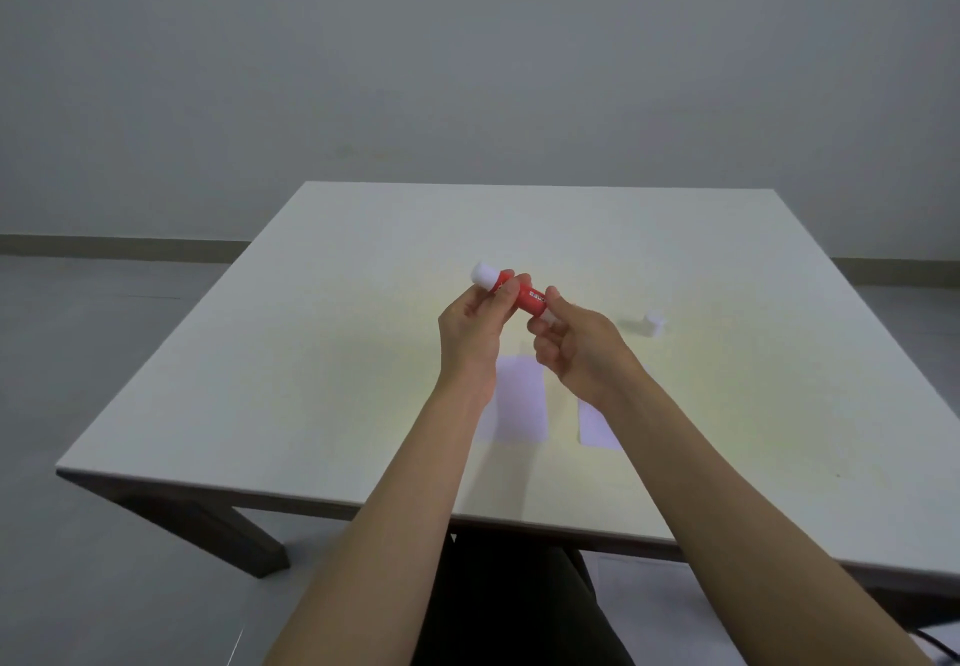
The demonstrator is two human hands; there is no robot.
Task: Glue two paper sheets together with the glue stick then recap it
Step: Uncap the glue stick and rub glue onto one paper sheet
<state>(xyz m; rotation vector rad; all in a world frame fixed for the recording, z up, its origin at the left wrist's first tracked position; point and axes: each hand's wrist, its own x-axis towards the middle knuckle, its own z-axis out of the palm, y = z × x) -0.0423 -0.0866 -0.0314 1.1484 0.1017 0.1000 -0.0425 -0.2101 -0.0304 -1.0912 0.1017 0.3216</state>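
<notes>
Above the table point(311, 353), just beyond the two paper sheets, both hands pinch the glue stick point(524, 296). Left hand point(475, 333) pinches the barrel near the white glue end; right hand point(576, 348) pinches the base end, prob. twisting. Cap point(653, 323) off, lying on table right of the stick, apart from it. Left sheet point(519, 400) and right sheet point(597, 426) lie side by side, not touching. Risks: over-extended glue could snap or smear; loose sheets may slide under stroke w/o a holding hand; cap could roll off.

place: bare, plain room | evidence: blank grey wall point(467, 42) at 12 o'clock | grey floor point(104, 333) | white table point(363, 260) on dark legs
</notes>
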